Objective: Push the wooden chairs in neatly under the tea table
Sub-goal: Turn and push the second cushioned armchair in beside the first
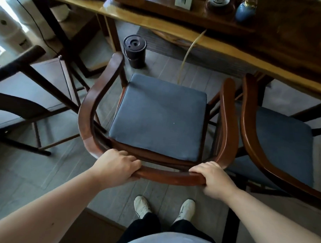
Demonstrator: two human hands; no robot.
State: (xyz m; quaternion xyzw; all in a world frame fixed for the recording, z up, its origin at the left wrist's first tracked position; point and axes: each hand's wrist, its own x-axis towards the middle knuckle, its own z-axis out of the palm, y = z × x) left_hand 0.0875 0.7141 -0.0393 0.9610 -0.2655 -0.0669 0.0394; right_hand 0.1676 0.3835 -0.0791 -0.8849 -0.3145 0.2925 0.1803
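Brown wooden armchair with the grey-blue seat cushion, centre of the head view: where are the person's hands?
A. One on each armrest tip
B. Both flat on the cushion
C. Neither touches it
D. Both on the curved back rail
D: the left hand and right hand each wrap the curved back rail of the brown wooden armchair.

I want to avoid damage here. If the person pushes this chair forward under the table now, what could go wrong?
1. The black canister stands on the floor ahead of the chair; the front legs may knock it over.
2. The pale hose hanging from the table may catch on the seat.
3. The chair's right arm is very close to the neighbouring chair; wood may scrape. Both the left hand and right hand grip the back rail, so steering seems possible.
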